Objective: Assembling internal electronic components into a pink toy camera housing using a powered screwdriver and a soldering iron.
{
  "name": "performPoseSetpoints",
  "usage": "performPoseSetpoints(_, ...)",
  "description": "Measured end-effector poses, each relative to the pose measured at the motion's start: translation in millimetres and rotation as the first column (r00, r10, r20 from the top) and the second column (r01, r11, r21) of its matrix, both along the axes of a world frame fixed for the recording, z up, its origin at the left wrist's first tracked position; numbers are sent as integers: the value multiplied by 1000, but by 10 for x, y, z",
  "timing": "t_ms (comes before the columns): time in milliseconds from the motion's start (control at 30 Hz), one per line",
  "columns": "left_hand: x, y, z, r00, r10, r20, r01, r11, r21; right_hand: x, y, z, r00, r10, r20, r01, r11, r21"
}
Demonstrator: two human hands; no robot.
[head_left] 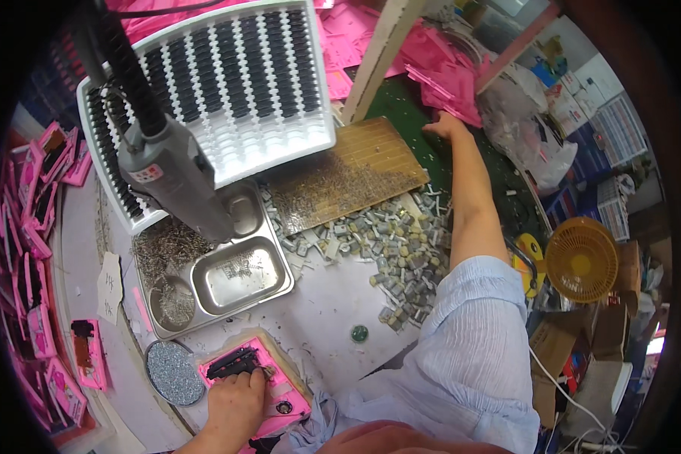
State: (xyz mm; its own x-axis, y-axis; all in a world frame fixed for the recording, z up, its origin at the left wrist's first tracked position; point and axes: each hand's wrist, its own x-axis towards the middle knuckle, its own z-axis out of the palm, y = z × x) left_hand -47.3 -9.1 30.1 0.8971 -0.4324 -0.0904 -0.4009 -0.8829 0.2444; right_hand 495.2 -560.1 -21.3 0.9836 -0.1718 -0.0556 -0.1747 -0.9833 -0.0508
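My left hand rests at the near edge of a pink plastic casing, its fingers closed on a black plastic part seated in it. The casing lies in a tan-edged holder on the table. My right arm stretches to the far right, where my right hand is at the edge of a pile of pink casings. Its fingers look curled at a pink casing, partly covered by it.
A grey electric screwdriver hangs over a steel tray of screws. Behind stands a white tray of black parts. Small motors lie heaped beside a brown board. A dish of metal bits and finished-looking pink units are left.
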Motion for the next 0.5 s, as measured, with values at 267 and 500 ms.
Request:
performPoseSetpoints(267,-91,44,13,997,46,55,-46,999,1,-617,574,635,971,118,-209,135,452,882)
performPoseSetpoints(500,39,-74,59,995,21,103,-6,990,-141,-346,363,279,913,302,273,-210,924,-320)
